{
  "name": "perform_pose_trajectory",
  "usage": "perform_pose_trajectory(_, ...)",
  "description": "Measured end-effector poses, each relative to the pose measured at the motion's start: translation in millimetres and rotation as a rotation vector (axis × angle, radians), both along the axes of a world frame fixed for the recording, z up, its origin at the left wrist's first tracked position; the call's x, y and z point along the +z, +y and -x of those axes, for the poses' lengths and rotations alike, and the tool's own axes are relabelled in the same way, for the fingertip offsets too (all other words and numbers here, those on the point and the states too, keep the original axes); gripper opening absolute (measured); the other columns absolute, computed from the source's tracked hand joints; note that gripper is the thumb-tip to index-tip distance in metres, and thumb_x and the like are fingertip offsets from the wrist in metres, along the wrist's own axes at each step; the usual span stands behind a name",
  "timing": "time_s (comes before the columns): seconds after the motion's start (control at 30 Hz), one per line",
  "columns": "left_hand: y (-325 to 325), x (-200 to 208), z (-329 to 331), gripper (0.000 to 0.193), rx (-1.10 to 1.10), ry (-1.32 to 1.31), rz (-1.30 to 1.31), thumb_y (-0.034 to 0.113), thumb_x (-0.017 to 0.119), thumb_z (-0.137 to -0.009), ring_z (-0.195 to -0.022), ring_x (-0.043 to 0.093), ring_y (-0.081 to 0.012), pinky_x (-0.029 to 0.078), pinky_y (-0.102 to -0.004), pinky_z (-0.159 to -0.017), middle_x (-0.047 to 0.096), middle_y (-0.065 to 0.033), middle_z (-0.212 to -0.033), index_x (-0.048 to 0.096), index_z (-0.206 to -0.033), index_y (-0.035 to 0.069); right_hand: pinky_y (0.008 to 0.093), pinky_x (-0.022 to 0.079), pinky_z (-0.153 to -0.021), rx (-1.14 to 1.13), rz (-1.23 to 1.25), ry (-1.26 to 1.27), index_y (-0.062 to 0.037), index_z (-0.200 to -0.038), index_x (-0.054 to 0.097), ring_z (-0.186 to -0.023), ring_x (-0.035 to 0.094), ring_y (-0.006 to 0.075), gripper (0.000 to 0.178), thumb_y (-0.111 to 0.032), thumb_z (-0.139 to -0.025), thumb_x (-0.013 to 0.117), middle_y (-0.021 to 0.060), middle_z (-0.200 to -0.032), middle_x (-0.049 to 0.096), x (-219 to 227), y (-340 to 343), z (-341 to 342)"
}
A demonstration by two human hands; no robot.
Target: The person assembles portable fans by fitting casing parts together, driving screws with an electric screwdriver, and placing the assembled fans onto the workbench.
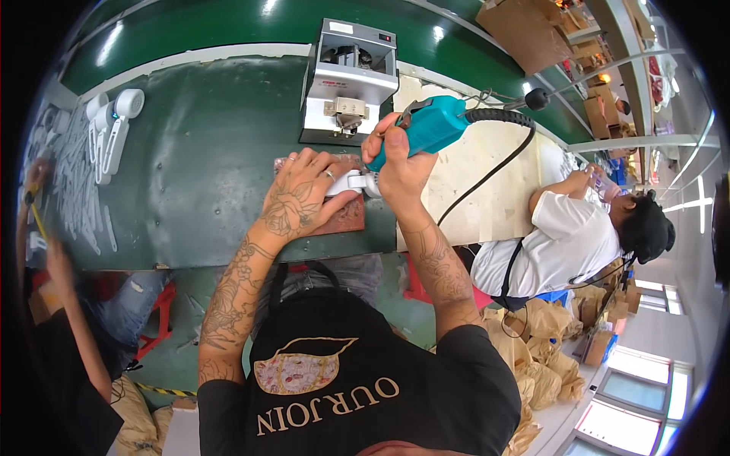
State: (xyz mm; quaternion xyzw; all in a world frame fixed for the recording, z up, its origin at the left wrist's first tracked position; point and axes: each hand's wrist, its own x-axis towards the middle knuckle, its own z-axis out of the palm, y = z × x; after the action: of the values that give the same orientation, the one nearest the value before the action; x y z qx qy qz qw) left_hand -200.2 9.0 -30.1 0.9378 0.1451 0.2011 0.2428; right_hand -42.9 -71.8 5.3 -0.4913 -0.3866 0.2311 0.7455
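The right hand (403, 169) was clamped around the teal tool (435, 128), its tip apparently at the white part (353, 182) though fingers obscured it, while the left hand (299, 191) gripped that part over the reddish board (341, 219), before the machine (313, 114) on the table (217, 163).

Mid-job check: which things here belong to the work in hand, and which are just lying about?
In use, it seems:
- teal tool, in right hand
- white part, held by left hand
- reddish board underneath

Apparently lying about:
- pale strips
- grey machine
- brown sacks
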Motion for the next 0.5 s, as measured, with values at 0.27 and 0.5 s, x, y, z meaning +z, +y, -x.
perform_pose_trajectory(0.27, -1, 0, -3, 0.046, -0.015, -0.003, -0.053, 0.04, 0.064, -0.095, -0.107, 0.053, -0.0267, 0.043, -0.0447, -0.098, 0.061, -0.0046, -0.118, 0.064, -0.132, 0.013, 0.0317, 0.048, -0.058, -0.03, 0.022, 0.013, -0.0006, -0.098, 0.053, -0.061, 0.056, 0.0165, 0.039, -0.036, -0.1, 0.069, 0.006, -0.071, 0.055, -11, 4, 1)
perform_pose_trajectory(0.5, 0, 5, 0, 0.049, -0.02, 0.003, -0.038, 0.035, 0.071, -0.09, -0.109, 0.054, -0.0293, 0.044, -0.0473, -0.099, 0.061, -0.0035, -0.123, 0.064, -0.132, 0.012, 0.0306, 0.048, -0.057, -0.027, 0.129, 0.013, 0.0005, -0.102, 0.056, -0.062, 0.058, 0.0156, 0.039, -0.036, -0.101, 0.068, 0.0056, -0.072, 0.057, 4, 2, 2)
